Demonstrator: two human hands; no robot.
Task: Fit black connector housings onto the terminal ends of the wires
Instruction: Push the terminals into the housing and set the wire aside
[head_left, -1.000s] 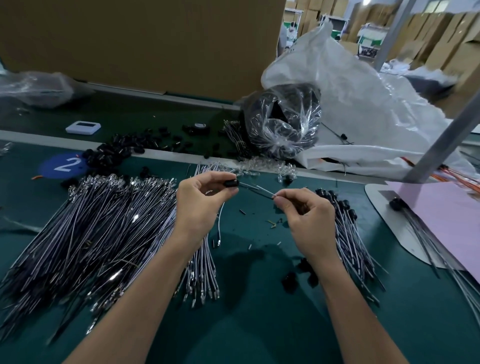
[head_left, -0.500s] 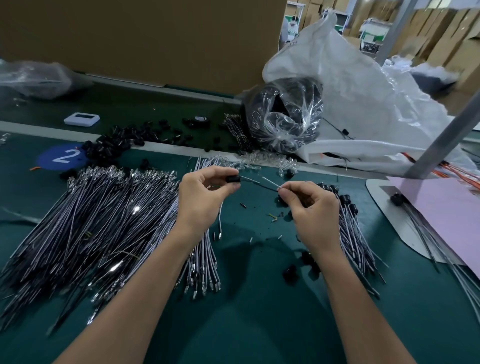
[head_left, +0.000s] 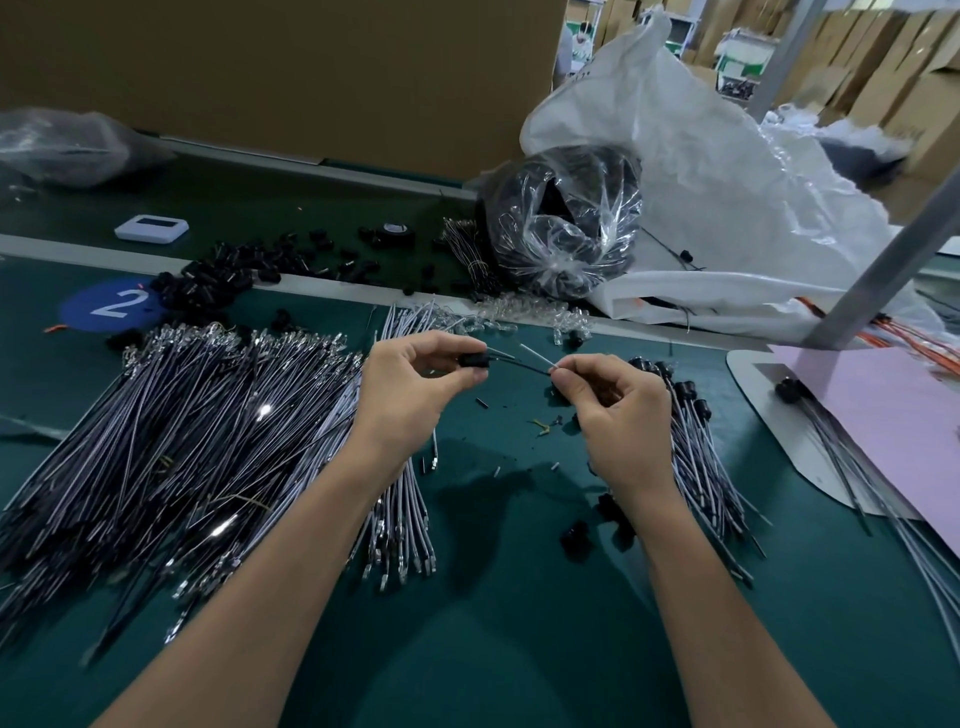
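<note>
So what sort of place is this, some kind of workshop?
Probably a factory assembly line for wiring. Heaps of cut wires lie on a green belt, loose black housings are piled beside a numbered blue marker, and cardboard boxes are stacked in the background.

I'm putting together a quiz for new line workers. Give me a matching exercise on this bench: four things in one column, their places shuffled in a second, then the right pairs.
Things
1. small black plastic connector housing
2. round blue sticker with a white 2
3. pink paper sheet
4. small white rectangular device

Places
A. lying flat at the far right of the view
B. on the dark belt beyond the pale strip, far left
C. pinched in the left hand
D. on the green mat, left, on the near side of the pale strip

Pairs: 1-C, 2-D, 3-A, 4-B
</note>
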